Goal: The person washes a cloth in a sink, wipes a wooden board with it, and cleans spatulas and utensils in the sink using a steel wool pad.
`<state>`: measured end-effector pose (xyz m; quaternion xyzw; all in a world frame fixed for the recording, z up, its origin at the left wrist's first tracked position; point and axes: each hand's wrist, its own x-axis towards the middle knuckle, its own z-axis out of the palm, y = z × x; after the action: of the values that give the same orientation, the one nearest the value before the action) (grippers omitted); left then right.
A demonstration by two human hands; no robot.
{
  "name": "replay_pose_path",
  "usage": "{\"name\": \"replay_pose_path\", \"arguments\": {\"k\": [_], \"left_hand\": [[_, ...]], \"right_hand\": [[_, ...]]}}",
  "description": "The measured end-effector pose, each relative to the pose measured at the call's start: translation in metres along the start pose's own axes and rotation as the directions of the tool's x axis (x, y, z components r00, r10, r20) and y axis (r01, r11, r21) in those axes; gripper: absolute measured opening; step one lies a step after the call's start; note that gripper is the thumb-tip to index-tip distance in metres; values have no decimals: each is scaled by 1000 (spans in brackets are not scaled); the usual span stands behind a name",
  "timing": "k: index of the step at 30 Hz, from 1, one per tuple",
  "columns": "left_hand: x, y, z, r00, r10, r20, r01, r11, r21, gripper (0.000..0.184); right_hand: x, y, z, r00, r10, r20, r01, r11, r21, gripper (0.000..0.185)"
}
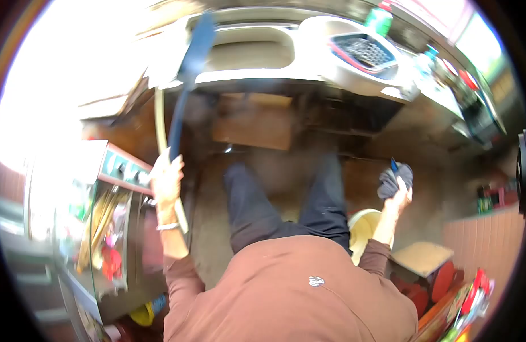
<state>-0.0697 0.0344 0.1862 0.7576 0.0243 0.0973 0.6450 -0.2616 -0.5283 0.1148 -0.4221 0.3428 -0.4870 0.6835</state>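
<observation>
The blue long-handled tool (190, 74) is smeared by motion; its kind cannot be told, and its broad head covers part of the sink unit (251, 74). The left hand (167, 178) is blurred, its finger positions unclear; whether it also grips the pale stick (160, 117), partly hidden behind it, cannot be determined. At the right hand (398, 196), the gray cloth (395, 181) conceals all but the tip of a blue object (394, 165). The right forearm obscures part of the bucket (363, 225). Shirt emblem (316, 281): too small to read. Shirt (297, 308): cut off by the bottom edge. Cabinet contents (109, 228): indistinct.
</observation>
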Motion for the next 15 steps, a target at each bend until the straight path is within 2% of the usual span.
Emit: {"name": "replay_pose_path", "arguments": {"k": [2, 3, 5, 8, 11, 13, 15], "left_hand": [[5, -16, 2, 998, 17, 60, -15, 1000, -23, 35], [8, -25, 5, 996, 31, 87, -37, 997, 70, 35], [10, -44, 18, 999, 46, 19, -48, 993, 108, 31], [4, -28, 55, 999, -35, 17, 32, 992, 123, 18], [2, -19, 89, 995, -93, -21, 94, 995, 35, 15], [4, -18, 107, 994, -105, -3, 105, 993, -47, 18], [5, -11, 124, 992, -124, -15, 120, 981, -155, 22]], "right_hand": [[21, -18, 4, 994, -102, -34, 104, 994, 34, 36], [37, -30, 11, 986, -159, -49, 161, 986, 48, 37], [80, -57, 20, 971, -239, -10, 239, 965, 109, 39], [138, -112, 53, 930, -359, 83, 350, 931, 107, 39], [196, -152, 87, 890, -446, 98, 444, 895, 49, 37], [240, -167, 106, 896, -438, 66, 436, 899, 49, 35], [278, -176, 129, 885, -465, 31, 459, 881, 114, 37]]}}
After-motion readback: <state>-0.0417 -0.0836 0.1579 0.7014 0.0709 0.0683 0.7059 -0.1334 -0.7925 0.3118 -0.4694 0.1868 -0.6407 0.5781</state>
